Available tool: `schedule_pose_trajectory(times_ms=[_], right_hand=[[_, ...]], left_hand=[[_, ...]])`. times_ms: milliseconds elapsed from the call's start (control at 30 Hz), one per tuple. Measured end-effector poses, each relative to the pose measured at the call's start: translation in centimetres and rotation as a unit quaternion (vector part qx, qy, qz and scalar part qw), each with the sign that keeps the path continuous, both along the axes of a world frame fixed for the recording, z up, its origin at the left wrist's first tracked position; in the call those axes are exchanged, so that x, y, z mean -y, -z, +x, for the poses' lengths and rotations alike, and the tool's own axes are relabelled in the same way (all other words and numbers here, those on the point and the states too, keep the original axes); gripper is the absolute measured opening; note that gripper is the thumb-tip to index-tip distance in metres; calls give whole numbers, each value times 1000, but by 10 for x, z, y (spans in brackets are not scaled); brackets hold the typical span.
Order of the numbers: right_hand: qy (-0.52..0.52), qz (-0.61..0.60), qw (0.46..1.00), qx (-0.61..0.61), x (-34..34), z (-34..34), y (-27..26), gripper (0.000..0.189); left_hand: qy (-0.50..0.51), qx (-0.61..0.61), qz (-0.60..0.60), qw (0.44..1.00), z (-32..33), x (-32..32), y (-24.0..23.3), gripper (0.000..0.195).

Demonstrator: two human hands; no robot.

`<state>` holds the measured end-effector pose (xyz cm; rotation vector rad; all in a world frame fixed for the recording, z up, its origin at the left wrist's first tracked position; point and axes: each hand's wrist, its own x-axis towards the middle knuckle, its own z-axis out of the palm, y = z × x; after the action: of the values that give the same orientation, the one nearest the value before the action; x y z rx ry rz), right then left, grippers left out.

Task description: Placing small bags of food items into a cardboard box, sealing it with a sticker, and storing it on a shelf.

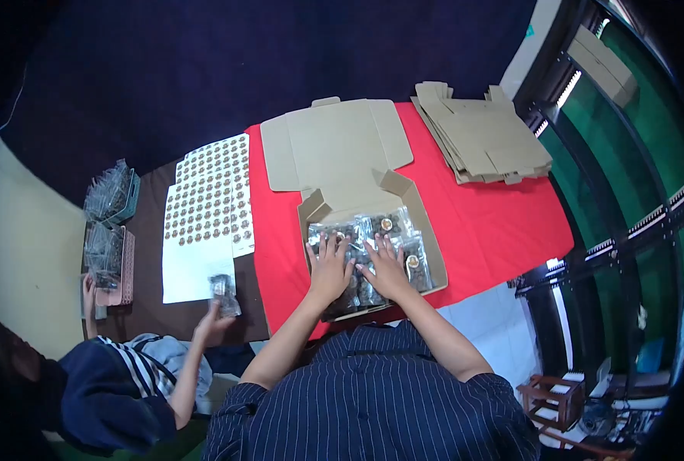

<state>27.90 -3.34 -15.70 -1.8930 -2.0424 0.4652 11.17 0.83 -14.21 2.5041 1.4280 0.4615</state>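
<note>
An unfolded cardboard box [439, 259] stands in front of me, its wide lid [342, 138] laid back away from me. Clear plastic packets [420, 271] with small dark contents lie flat inside, some bearing round stickers. My left hand [331, 268] presses flat on the packets at the left, fingers spread. Beside it, my right hand [385, 268] rests palm down on the packets toward the right. Neither hand grips anything. The packets under my palms are partly hidden.
A red cloth [480, 225] covers the table, with flat cardboard boxes [486, 138] stacked at the back right. Sticker sheets [203, 201] lie leftward. A co-worker's hand [212, 322] holds a packet [224, 297]; beyond are a pink basket [127, 268] and a green basket [131, 199] of packets.
</note>
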Motion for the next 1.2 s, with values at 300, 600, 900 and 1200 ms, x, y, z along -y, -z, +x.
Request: schedule_pose_trajectory(times_ms=[300, 600, 900, 1200], right_hand=[[63, 14, 998, -6, 33, -50, -4, 62], [143, 72, 987, 16, 58, -71, -16, 56], [159, 77, 984, -35, 75, -96, -21, 49], [-15, 145, 972, -186, 31, -157, -34, 31]], left_hand=[[17, -2, -43, 999, -38, 37, 1, 51], [50, 45, -56, 996, -52, 37, 5, 43], [-18, 225, -28, 974, -81, 21, 3, 34], [-184, 244, 17, 952, -179, 21, 17, 35]])
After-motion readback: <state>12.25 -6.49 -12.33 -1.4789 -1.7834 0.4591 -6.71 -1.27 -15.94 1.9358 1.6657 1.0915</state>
